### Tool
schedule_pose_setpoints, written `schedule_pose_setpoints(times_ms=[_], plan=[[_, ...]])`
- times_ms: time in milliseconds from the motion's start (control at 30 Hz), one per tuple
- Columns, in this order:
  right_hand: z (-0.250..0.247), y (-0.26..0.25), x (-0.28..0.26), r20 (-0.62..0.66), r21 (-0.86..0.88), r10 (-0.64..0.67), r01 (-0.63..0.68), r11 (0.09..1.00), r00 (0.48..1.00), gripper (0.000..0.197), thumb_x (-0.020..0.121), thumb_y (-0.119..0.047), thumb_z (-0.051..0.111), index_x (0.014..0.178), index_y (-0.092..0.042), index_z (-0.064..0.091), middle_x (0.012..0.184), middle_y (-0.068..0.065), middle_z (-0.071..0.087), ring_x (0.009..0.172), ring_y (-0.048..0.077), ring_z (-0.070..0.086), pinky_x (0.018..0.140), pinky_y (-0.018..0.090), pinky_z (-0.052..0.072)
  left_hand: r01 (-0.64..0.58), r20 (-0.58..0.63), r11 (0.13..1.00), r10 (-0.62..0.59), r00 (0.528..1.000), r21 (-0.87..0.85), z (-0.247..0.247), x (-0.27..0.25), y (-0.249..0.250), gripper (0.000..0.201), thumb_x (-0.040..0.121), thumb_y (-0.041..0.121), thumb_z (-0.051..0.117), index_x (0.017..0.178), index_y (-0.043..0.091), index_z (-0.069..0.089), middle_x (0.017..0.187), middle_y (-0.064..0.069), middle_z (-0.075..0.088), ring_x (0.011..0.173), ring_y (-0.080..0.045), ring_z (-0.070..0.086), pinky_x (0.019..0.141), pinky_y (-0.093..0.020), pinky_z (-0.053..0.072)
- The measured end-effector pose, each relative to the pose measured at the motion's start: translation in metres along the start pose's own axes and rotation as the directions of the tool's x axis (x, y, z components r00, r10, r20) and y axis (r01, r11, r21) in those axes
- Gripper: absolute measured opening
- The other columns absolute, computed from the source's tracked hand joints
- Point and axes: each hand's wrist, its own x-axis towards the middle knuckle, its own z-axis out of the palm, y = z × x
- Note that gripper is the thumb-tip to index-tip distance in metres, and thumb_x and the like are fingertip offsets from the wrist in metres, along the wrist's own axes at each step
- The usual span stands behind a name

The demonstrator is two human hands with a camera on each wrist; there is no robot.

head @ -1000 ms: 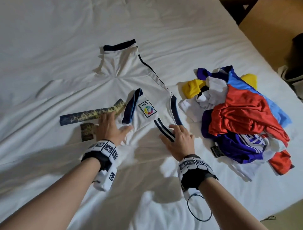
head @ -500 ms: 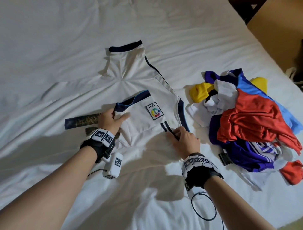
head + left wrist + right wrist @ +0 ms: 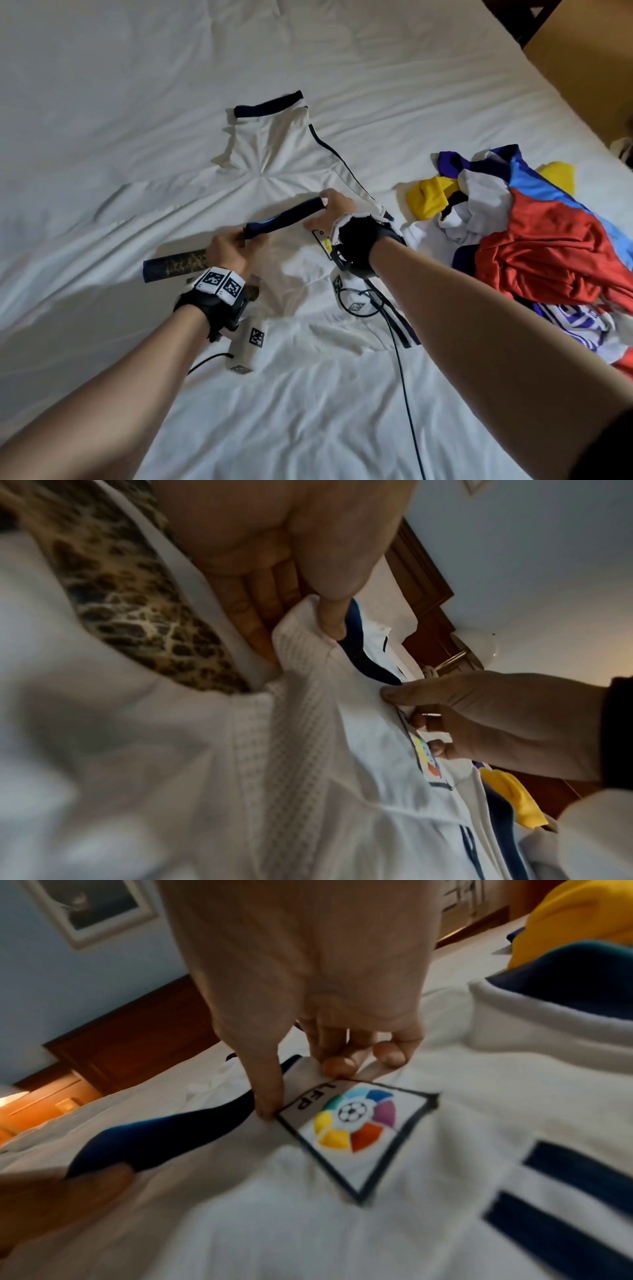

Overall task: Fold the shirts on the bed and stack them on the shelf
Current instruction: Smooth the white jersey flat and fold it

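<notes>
A white jersey [image 3: 284,164] with navy trim lies spread on the bed, partly folded. Its sleeve has a navy cuff [image 3: 284,217] and a colourful league patch [image 3: 352,1118]. My left hand [image 3: 236,248] pinches the cuff's near end, thumb on top [image 3: 332,620]. My right hand [image 3: 330,209] pinches the cuff's far end beside the patch [image 3: 274,1096], and in the left wrist view it [image 3: 445,712] grips the same sleeve edge. The sleeve is stretched between both hands over the jersey's body. A navy band with gold marbling [image 3: 174,265] sticks out from under the left hand.
A heap of unfolded shirts [image 3: 534,246] in red, blue, yellow, purple and white lies on the bed to the right. The white bed sheet [image 3: 137,102] stretches far and left. The bed's right edge meets brown floor [image 3: 589,68]. Wrist-camera cables [image 3: 404,359] trail over the jersey.
Both hands left the flat jersey and took hold of the sleeve cuff. The right hand moved up and left from the hem stripes to the cuff's far end, and the sleeve is now pulled taut.
</notes>
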Motion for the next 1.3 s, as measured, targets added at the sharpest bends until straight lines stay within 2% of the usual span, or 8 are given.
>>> schedule_pose_setpoints(times_ms=[200,300,433,633,767,967,1233,1300], plan=[[-0.016,0.014,-0.017,-0.146,0.229,-0.095,0.127,0.965,0.985,0.013,0.072,-0.024,0.077,0.078,-0.03,0.067,0.072,-0.013,0.066,0.07,0.005,0.064,0.064,0.019,0.05,0.018,0.052,0.945,-0.001,0.999,-0.328,-0.011,-0.004,0.013,0.015,0.078,0.017,0.08,0.09,0.014,0.071,0.074,0.0,0.067,0.065,-0.013,0.057,0.056,-0.018,0.044],[-0.023,0.032,-0.06,-0.306,0.308,-0.206,0.301,0.902,0.929,0.029,0.074,-0.005,0.077,0.09,-0.023,0.062,0.077,-0.015,0.064,0.07,-0.01,0.059,0.064,0.005,0.04,-0.142,0.046,0.943,0.163,0.985,-0.302,-0.023,-0.029,0.016,0.019,0.078,0.012,0.078,0.095,0.013,0.07,0.085,-0.002,0.072,0.073,-0.011,0.065,0.069,-0.026,0.052],[-0.007,0.067,-0.126,-0.34,0.2,-0.311,0.391,0.898,0.888,0.055,0.07,0.002,0.073,0.116,-0.025,0.059,0.087,-0.004,0.07,0.087,0.004,0.066,0.077,0.018,0.049,-0.378,0.053,0.901,0.397,0.916,-0.212,-0.025,-0.089,-0.004,0.038,0.069,-0.001,0.082,0.102,0.013,0.07,0.11,0.008,0.066,0.1,0.011,0.057,0.089,-0.01,0.046],[0.045,0.112,-0.168,-0.343,-0.191,-0.447,0.405,0.894,0.826,0.037,0.06,-0.014,0.073,0.091,-0.034,0.069,0.09,-0.017,0.068,0.09,0.017,0.063,0.08,0.055,0.047,-0.609,0.215,0.793,0.589,0.779,0.033,-0.007,-0.13,-0.061,0.042,0.059,-0.008,0.084,0.091,0.017,0.075,0.14,-0.001,0.055,0.141,-0.024,0.035,0.109,-0.061,0.033],[0.071,0.093,-0.198,-0.181,-0.371,-0.392,0.307,0.876,0.902,0.059,0.048,-0.025,0.056,0.107,-0.031,0.056,0.135,-0.005,0.05,0.133,0.028,0.042,0.104,0.073,0.018,-0.573,0.235,0.794,0.529,0.816,0.202,-0.011,-0.144,-0.07,0.079,0.064,-0.006,0.069,0.135,0.026,0.057,0.163,-0.001,0.015,0.151,-0.018,0.006,0.121,-0.047,0.0],[0.122,0.034,-0.176,0.11,-0.326,-0.509,0.515,0.793,0.854,0.072,0.095,-0.037,0.04,0.155,-0.028,0.002,0.162,-0.011,-0.011,0.147,0.016,-0.019,0.113,0.062,-0.014,-0.379,0.293,0.79,0.263,0.919,0.481,-0.004,-0.155,-0.105,0.069,0.096,0.049,0.024,0.156,0.018,0.013,0.163,-0.003,0.008,0.15,-0.027,0.005,0.114,-0.065,0.01],[0.108,0.091,-0.148,-0.172,-0.435,0.056,-0.127,0.891,0.984,0.066,0.098,-0.06,0.012,0.149,-0.036,-0.023,0.153,-0.009,-0.037,0.139,0.015,-0.039,0.107,0.069,-0.016,-0.358,0.245,0.763,0.264,0.933,0.538,0.0,-0.157,-0.111,0.063,0.099,0.048,0.018,0.154,0.019,0.023,0.163,-0.005,0.014,0.15,-0.026,0.008,0.117,-0.058,0.001],[0.115,0.076,-0.156,-0.25,-0.441,-0.044,-0.073,0.895,0.967,0.066,0.099,-0.058,0.012,0.151,-0.031,-0.02,0.156,-0.006,-0.032,0.143,0.021,-0.032,0.107,0.069,-0.017,-0.358,0.253,0.772,0.26,0.932,0.526,-0.003,-0.156,-0.109,0.063,0.099,0.051,0.013,0.154,0.022,0.023,0.163,-0.004,0.012,0.15,-0.025,0.007,0.116,-0.058,0.001]])
